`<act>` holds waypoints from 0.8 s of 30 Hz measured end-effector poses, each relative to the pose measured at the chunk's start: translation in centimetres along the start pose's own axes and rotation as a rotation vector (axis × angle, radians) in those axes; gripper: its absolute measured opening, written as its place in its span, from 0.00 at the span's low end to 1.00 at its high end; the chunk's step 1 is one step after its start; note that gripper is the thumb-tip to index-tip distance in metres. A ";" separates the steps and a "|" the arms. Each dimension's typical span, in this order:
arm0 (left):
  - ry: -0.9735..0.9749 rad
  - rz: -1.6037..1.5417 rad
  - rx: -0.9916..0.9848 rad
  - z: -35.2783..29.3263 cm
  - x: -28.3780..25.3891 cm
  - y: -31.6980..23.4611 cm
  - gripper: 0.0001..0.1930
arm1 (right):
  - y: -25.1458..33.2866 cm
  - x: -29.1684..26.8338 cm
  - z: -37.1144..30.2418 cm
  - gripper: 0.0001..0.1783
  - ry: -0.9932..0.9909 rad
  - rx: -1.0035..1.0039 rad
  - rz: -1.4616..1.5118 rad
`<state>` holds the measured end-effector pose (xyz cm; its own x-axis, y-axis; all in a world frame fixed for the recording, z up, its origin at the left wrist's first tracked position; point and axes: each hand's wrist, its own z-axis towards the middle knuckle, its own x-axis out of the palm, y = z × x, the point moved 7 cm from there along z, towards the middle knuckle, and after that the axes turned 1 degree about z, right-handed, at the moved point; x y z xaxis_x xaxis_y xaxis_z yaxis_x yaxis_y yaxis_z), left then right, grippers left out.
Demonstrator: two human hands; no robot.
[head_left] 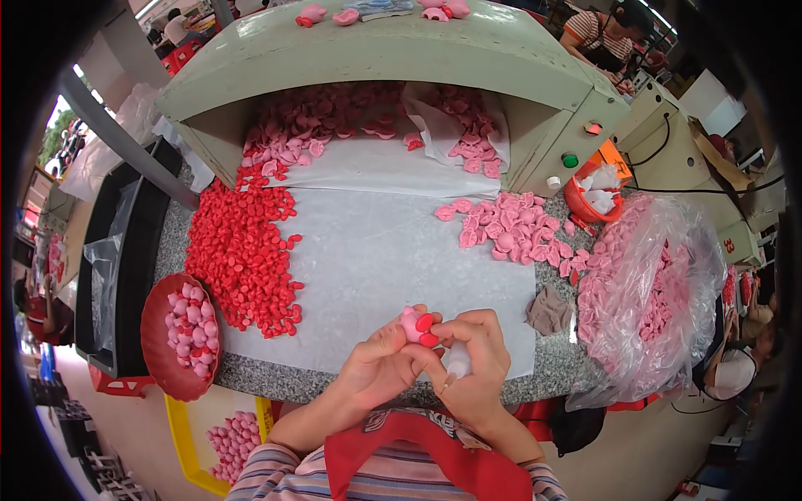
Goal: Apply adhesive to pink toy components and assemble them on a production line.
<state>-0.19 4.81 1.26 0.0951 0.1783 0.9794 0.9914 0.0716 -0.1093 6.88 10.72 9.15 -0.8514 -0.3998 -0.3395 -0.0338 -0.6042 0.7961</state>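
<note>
Close to the front of the work surface, my left hand [376,355] pinches a small pink plastic toy part [410,322] between thumb and fingers. Two glossy red pieces [425,331] sit against its right side. My right hand [474,355] is closed, with thumb and forefinger at the red pieces. A small whitish object [459,362], perhaps a bottle, is tucked in its palm, mostly hidden by the fingers. White sheet [368,250] lies beneath both hands. To the left spreads a heap of red pieces [238,259]; at the right lie loose pink shells [510,227].
A pale green machine housing [376,54] arches over more pink shells. At left stand a red bowl [159,367] of pink parts, a black crate [83,334] and a yellow bin [185,442]. A clear bag [697,284] of pink shells and a grey cloth [549,311] lie right.
</note>
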 end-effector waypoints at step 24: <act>0.055 0.487 0.146 -0.4 -1.5 -2.6 0.17 | 0.1 0.9 0.3 0.15 0.142 -0.071 0.058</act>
<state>-2.85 4.00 0.12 0.5519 0.1734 0.8157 0.8082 0.1298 -0.5744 5.93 10.55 9.07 -0.7682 -0.5258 -0.3652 0.0549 -0.6225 0.7807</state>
